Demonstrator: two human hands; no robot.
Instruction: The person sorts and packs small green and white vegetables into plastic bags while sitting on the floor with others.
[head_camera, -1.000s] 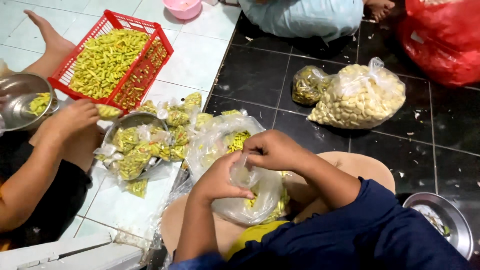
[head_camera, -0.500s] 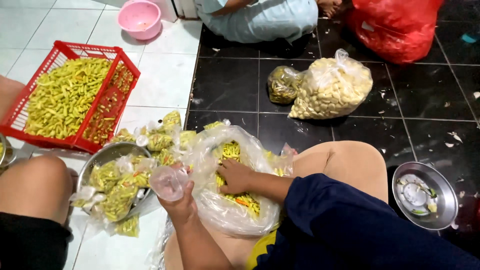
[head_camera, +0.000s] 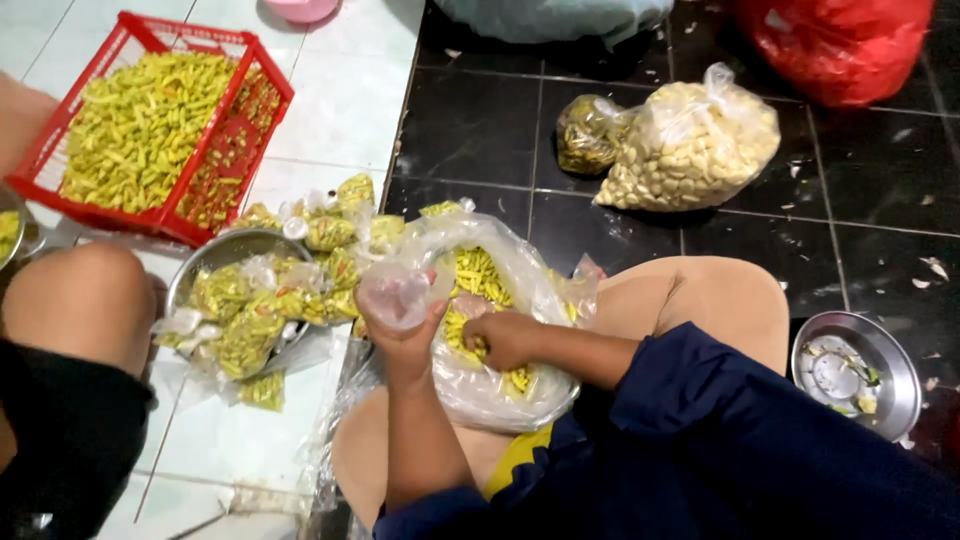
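1. Floor: pale tiles on the left, glossy black tiles (head_camera: 640, 120) on the right, flecked with scraps; the person sits directly on it, knees bent.
2. One red plastic basket (head_camera: 235, 125), upper left, filled with yellow-green chillies, stands on the pale tiles.
3. One steel bowl (head_camera: 215, 258), just below the basket, holds many small filled packets of chillies; more packets lie around its rim.
4. One large clear bag (head_camera: 500, 390) of chillies rests in the person's lap, its mouth open.
5. Right hand (head_camera: 505, 338): reaches inside the large bag, fingers curled on chillies; whether any are gripped cannot be told.
6. Left hand (head_camera: 405, 335): clasps one small clear bag (head_camera: 395, 290), held upright just beside the large bag's mouth.
7. Two tied bags on the black tiles: one large, of pale pieces (head_camera: 690, 145), touching one smaller, darker bag (head_camera: 585, 135).
8. One small steel dish (head_camera: 855, 370) with scraps, at right.
9. One red sack (head_camera: 840, 45), top right.
10. Another person's knee (head_camera: 85, 305), at left.
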